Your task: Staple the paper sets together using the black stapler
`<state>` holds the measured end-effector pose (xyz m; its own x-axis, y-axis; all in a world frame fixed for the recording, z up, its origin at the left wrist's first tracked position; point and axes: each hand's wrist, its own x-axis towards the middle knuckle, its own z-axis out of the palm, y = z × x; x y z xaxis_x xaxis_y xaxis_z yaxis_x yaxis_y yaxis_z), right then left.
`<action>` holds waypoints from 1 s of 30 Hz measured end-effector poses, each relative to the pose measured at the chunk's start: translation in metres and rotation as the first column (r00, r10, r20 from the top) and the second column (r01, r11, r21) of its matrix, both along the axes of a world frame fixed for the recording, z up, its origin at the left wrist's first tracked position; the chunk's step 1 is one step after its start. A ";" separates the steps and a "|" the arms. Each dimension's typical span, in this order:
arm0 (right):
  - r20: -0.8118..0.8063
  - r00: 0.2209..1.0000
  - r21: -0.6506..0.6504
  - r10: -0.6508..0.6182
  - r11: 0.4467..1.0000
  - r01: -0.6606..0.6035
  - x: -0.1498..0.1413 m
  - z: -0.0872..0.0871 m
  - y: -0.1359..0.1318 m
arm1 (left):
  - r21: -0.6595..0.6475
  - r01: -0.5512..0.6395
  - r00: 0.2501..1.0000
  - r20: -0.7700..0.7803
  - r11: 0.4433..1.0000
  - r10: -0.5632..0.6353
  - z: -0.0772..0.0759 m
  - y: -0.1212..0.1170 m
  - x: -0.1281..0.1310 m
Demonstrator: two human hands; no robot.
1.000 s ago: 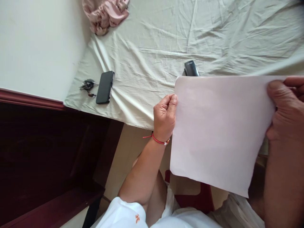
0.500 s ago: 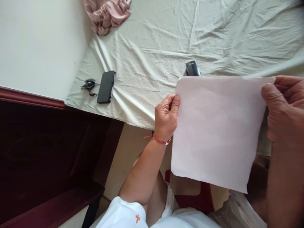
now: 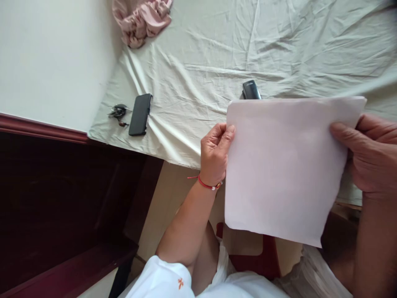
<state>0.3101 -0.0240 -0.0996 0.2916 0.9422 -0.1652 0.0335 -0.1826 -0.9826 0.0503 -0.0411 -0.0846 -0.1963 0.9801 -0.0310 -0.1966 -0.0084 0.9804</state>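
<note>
— Over the near edge of the bed (image 3: 279,49), what do you have?

— I see 1 sheet of white paper (image 3: 285,165) held up flat toward the camera, between the 2 hands. It hangs clear of the bed, above the person's lap.

— How is the left hand (image 3: 215,155) placed?

— Its fingers (image 3: 230,134) are pinched on the paper's left edge, thumb on the front side; a red thread bracelet (image 3: 207,184) sits on that wrist.

— And the right hand (image 3: 369,153)?

— It grasps the right edge, thumb lying across the front of the sheet (the other fingers are behind it, so I can't see them fully).

— Anything else nearby?

— I can make out a small dark device (image 3: 251,90) on the pale bedsheet, its lower part hidden behind the paper's top edge. Farther left, near the bed's corner, lies a black phone (image 3: 140,114), with a little bunch of dark keys (image 3: 117,111) just beside it. At the top, well apart from the hands, there's a crumpled pink cloth (image 3: 141,18).
</note>
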 end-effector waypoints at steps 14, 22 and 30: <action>-0.180 0.950 -0.308 0.256 0.902 -0.302 0.015 -0.004 -0.003 | -0.001 0.271 0.962 0.029 0.962 -0.271 0.018 -0.010 -0.006; -0.189 0.949 -0.316 0.253 0.899 -0.303 0.011 0.003 -0.005 | -0.037 0.291 0.954 0.083 0.956 -0.288 0.017 -0.008 -0.005; -0.093 0.981 -0.248 0.170 0.950 -0.189 0.007 0.003 -0.004 | 0.006 0.330 0.939 -0.104 0.944 -0.328 0.015 -0.009 -0.002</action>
<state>0.3171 -0.0282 -0.0963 0.1007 0.9020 -0.4198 0.0221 -0.4239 -0.9054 0.0483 -0.0497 -0.0697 0.1363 0.9907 -0.0041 -0.0931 0.0169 0.9955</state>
